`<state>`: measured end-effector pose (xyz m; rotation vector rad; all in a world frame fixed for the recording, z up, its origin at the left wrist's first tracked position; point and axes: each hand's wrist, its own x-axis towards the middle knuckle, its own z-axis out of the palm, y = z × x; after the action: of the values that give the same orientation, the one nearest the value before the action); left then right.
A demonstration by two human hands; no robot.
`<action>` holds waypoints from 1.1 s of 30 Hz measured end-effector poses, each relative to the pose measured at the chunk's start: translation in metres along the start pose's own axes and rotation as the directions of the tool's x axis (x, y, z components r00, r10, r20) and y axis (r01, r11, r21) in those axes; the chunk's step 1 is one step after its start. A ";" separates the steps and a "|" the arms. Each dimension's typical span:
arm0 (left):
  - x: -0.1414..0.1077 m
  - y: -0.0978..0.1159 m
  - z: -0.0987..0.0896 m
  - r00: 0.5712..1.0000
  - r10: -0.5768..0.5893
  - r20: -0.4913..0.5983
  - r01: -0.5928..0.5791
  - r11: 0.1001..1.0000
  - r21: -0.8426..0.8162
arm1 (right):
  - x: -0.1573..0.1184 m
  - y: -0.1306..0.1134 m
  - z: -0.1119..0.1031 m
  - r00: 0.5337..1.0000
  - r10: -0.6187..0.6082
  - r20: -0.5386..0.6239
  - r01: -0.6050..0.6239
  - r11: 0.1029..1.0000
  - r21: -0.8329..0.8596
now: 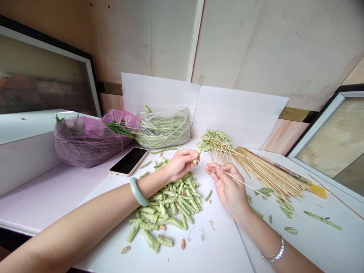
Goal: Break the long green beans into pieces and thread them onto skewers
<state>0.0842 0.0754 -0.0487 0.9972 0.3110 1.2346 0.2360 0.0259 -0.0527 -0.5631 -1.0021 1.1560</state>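
Observation:
My left hand (183, 163) pinches a short green bean piece (197, 155) between thumb and fingertips, above a heap of cut bean pieces (170, 206). To its right, my right hand (227, 180) holds a thin wooden skewer (256, 189) that slants down to the right. The skewer's upper left tip is at the bean piece; whether it has gone in is too small to tell. Behind my hands lie skewers threaded with bean pieces (214, 140). A thick bundle of bare skewers (270, 170) lies to their right.
A phone (129, 162) lies left of the heap. Behind it stand a purple bag (88, 140) of greens and a clear bag (165, 129) of long beans. Loose bean scraps (322, 220) and a yellow packet (318, 190) lie at the right.

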 end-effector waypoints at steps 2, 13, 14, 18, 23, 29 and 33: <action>-0.001 -0.002 0.002 1.000 -0.012 0.008 0.012 1.000 -0.008 | -0.001 0.000 0.002 1.000 -0.013 0.000 0.013 1.000 -0.005; -0.006 -0.003 0.016 0.997 -0.062 0.037 0.064 0.997 -0.039 | -0.004 -0.001 0.013 1.000 0.001 0.026 0.000 1.000 -0.008; -0.005 -0.002 0.015 0.998 -0.061 0.027 0.062 0.998 -0.025 | -0.003 -0.002 0.012 1.000 0.011 0.025 -0.011 1.000 -0.005; -0.003 0.002 0.011 0.999 -0.037 0.003 0.037 0.999 0.015 | 0.002 -0.003 0.005 0.999 0.037 -0.012 -0.037 0.999 0.005; 0.000 0.006 0.006 0.999 0.015 -0.042 -0.014 0.999 0.030 | 0.008 -0.006 -0.003 0.995 0.053 -0.079 -0.052 0.999 0.018; -0.002 0.003 0.010 1.000 0.004 -0.023 -0.004 1.000 0.005 | 0.005 -0.003 -0.001 0.994 0.058 -0.090 -0.057 0.998 0.021; -0.006 -0.007 0.017 0.999 -0.045 -0.006 0.045 0.999 -0.016 | 0.001 -0.001 0.005 0.997 0.065 -0.050 -0.065 0.998 0.018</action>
<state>0.0980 0.0618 -0.0459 0.9683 0.3267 1.1978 0.2322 0.0262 -0.0488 -0.6130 -0.9366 1.2008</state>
